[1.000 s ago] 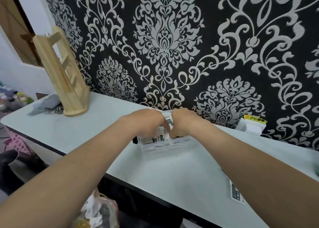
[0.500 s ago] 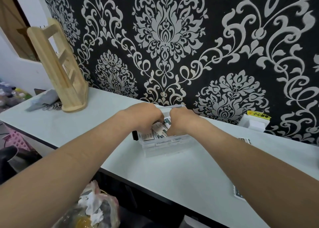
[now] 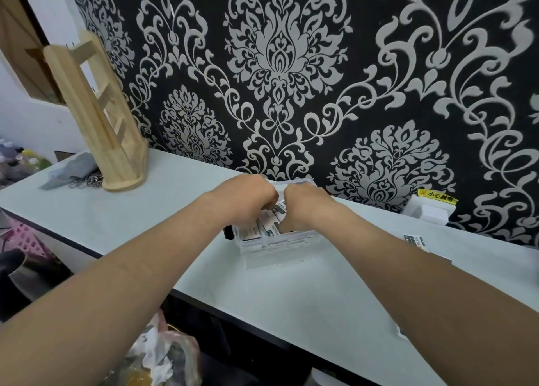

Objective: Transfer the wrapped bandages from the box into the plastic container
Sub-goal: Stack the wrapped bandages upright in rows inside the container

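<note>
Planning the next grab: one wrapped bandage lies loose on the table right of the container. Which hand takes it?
Right. The loose bandage lies beside the right forearm, right of the plastic container. The left hand would cross over. Both hands are now in the container; right hand.

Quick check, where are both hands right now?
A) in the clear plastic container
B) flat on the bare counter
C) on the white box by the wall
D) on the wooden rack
A: the left hand and right hand reach into the clear container among the wrapped bandages.
</note>
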`<act>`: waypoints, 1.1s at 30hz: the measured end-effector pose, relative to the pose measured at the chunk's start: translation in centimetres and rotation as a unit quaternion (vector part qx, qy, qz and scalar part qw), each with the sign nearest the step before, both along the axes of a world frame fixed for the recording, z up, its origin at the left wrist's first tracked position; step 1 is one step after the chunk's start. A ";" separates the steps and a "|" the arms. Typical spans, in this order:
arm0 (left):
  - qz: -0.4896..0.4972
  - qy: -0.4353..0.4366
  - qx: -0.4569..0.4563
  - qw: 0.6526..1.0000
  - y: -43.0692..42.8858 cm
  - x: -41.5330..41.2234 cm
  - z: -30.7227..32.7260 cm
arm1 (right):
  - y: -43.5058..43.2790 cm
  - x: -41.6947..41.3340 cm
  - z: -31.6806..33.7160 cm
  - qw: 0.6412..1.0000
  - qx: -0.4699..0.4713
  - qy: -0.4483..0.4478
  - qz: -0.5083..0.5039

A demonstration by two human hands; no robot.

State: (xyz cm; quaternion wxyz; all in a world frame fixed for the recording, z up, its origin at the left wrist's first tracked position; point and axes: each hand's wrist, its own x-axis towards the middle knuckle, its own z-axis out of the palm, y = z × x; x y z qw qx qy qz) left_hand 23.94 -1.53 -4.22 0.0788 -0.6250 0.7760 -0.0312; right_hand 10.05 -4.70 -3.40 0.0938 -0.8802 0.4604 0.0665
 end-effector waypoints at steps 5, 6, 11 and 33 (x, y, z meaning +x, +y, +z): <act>0.012 0.032 0.006 0.999 0.1 0.0 0.5 | 0.1 0.2 0.1 1.000 -0.017 0.019 -0.007; 0.013 0.042 0.013 0.999 0.1 0.0 0.6 | 0.1 0.3 0.2 1.000 -0.017 0.024 -0.009; 0.025 0.072 0.031 0.997 0.6 0.0 0.4 | 0.1 0.6 0.2 0.999 -0.012 0.038 -0.025; 0.006 0.192 0.083 0.978 1.9 -18.3 -0.6 | 1.9 -22.0 1.7 0.975 0.118 -0.062 -0.175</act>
